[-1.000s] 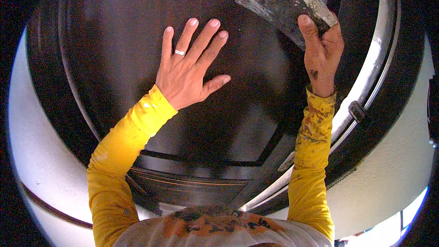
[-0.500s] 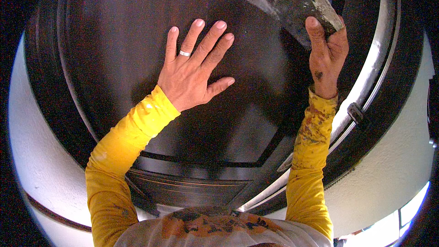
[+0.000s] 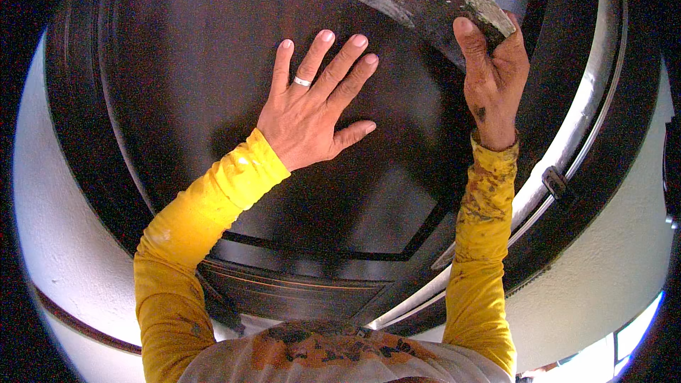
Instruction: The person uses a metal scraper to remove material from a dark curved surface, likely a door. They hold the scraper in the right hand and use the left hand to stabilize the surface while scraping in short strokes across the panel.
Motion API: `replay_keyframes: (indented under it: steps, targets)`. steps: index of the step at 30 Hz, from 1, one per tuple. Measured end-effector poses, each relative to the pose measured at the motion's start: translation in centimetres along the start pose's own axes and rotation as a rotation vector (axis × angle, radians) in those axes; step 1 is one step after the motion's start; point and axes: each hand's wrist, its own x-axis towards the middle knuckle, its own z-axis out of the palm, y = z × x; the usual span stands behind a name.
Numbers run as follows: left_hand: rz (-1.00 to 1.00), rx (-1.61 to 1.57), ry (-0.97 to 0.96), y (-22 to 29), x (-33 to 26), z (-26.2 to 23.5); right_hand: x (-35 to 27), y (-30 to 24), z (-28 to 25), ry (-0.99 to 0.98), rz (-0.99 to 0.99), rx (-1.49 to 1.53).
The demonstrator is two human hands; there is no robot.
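Two hands work: our right hand (image 3: 493, 85) grips a wide, stained metal scraper blade (image 3: 436, 0) at one o'clock, fingers closed low on it. We judge it stiff and light. Our left hand (image 3: 312, 110) lies spread flat on the dark brown wooden door (image 3: 177, 99).

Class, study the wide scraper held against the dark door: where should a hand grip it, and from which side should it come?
Grip the scraper at its narrow handle end, coming from below on the right, as the right hand does. The broad, stained blade fans up and left toward the door, so that edge should probably stay free. The left hand lies flat on the panel.
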Motion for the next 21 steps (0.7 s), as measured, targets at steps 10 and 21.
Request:
replay_keyframes:
  steps: [10, 21]
  targets:
    - [-0.006, -0.007, 0.003, -0.1, -0.3, -0.1, 0.3, -0.4, 0.5, 0.01, -0.013, 0.001]
    - [0.01, 0.01, 0.043, -0.3, -0.4, -0.6, 0.7, -1.1, 0.8, -0.034, -0.039, -0.031]
